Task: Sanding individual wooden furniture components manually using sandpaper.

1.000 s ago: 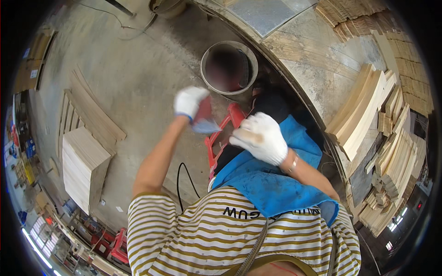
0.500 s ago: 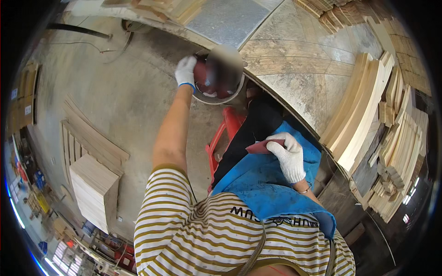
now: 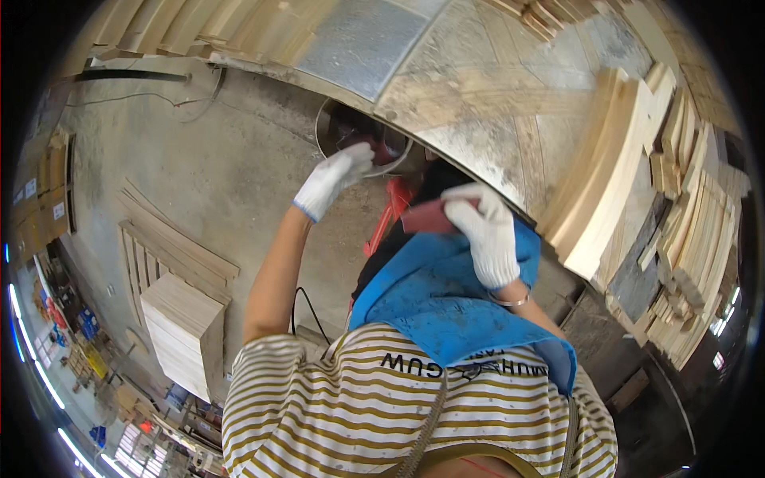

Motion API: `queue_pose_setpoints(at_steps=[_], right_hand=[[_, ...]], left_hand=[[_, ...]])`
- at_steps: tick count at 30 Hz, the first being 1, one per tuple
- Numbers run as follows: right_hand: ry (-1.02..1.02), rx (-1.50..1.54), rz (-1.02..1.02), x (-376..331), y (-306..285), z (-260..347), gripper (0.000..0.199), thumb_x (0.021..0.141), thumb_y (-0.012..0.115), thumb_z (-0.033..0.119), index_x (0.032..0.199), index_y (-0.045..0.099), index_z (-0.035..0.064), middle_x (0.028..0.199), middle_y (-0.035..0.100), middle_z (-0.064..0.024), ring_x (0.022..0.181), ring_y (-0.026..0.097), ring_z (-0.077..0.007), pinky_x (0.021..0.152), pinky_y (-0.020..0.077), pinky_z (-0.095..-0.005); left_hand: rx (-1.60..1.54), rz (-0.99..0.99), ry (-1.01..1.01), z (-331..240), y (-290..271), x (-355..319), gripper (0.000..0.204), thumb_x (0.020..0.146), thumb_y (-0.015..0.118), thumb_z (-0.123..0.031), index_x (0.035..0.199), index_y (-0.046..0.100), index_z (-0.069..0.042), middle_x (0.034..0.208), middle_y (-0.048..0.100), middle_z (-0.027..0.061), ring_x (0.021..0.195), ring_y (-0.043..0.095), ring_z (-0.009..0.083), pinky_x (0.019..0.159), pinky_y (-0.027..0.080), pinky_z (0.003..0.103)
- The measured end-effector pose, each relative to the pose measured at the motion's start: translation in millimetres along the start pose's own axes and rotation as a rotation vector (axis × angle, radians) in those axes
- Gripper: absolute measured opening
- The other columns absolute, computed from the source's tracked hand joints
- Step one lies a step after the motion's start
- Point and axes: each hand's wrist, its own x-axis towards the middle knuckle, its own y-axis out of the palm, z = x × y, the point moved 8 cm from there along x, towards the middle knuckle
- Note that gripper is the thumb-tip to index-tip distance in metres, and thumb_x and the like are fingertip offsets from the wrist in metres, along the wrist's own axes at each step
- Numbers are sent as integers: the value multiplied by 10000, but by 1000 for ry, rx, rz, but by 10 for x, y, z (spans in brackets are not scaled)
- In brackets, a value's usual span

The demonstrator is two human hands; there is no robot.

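Observation:
My right hand (image 3: 482, 235), in a white knit glove, is closed on a folded piece of dark red sandpaper (image 3: 430, 217) above my lap, close to the workbench edge. A blue apron (image 3: 434, 275) lies beneath it. My left hand (image 3: 339, 177), gloved too, hangs just on the near side of a round metal bucket (image 3: 327, 139). Its fingers point toward the bucket's rim, and nothing shows in them. Inside the bucket are dark red pieces (image 3: 390, 151), partly in shadow.
The workbench (image 3: 494, 119) stretches across the front and right, with curved wooden pieces (image 3: 613, 175) stacked on it. A red stool leg (image 3: 386, 215) stands below the bucket. On the floor at left sit a pale wood block (image 3: 183, 327) and wooden slats (image 3: 171, 247).
My left hand has drawn back toward me from the bucket, where a dark red piece was at its fingers. My right hand has moved slightly forward and left with the sandpaper.

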Motion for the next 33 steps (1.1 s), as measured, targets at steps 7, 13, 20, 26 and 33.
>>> queue_pose_setpoints(at_steps=[7,13,20,26,33], right_hand=[[-167,555,25,31,242,352,142,835,643,62,965,660,8,898,648,-51,849,598,-122,776,478,-248],[-734,-115,486,-600,433,306,120,736,734,67,840,681,38,882,651,-58,862,605,-191,799,474,-316],[-823,-339,120,-768,4,203,156,699,762,161,800,683,73,848,633,-49,841,572,-225,776,437,-325],[-818,-395,-200,-834,-316,187,224,669,784,228,795,681,75,819,607,-63,851,565,-245,779,443,-347],[-748,-275,-257,-839,-462,151,203,695,771,214,807,685,69,813,606,-63,822,572,-232,769,450,-334]], left_hand=[[206,-138,-153,-216,338,-1008,781,906,459,-608,1392,392,0,1243,569,182,1066,602,292,928,484,413],[-305,61,77,-319,1302,-1061,598,947,514,-410,1323,463,52,1266,553,174,1132,560,258,963,446,375],[-195,-16,228,-390,1637,-1210,463,952,521,-220,1316,467,62,1313,515,176,1176,531,241,997,421,349],[-182,16,204,-511,1934,-1295,460,952,517,-215,1327,469,46,1309,530,154,1206,503,208,1023,388,334],[33,125,335,-526,2187,-1311,619,864,624,-81,1401,348,55,1341,498,158,1197,508,209,1027,402,338]])
